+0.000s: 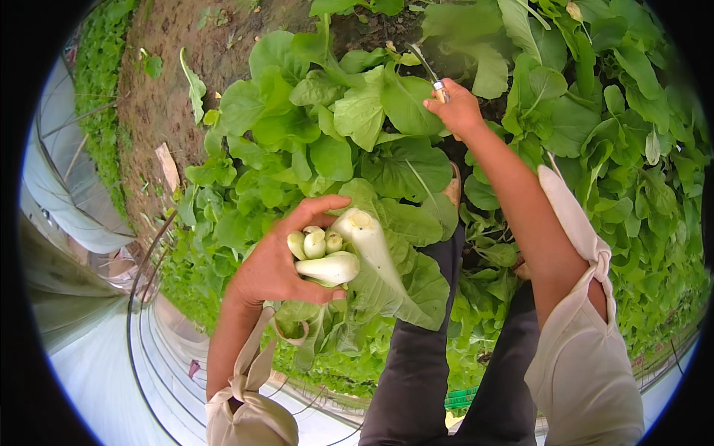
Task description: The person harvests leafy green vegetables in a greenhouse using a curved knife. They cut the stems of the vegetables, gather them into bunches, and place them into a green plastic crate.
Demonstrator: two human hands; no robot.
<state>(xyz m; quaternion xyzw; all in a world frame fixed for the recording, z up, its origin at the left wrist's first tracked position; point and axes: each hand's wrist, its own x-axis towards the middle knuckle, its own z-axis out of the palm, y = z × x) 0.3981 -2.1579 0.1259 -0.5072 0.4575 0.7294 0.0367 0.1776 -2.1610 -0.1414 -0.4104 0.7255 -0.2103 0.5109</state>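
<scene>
My left hand grips several cut leafy greens, their pale stem ends bunched between thumb and fingers and pointing up towards me. One thick white stem lies along the right of the bunch, its broad green leaf spreading below. Farther forward, my right hand is closed around the short handle of a sickle. Its narrow curved blade points up and left over the bed, near growing leaves. The leaves hide part of the ground below the blade.
Dense leafy plants fill the right side and surround my legs. Bare brown soil runs along the upper left, with a loose leaf on it. Curved hoops and plastic sheeting stand at left. A green crate shows behind my legs.
</scene>
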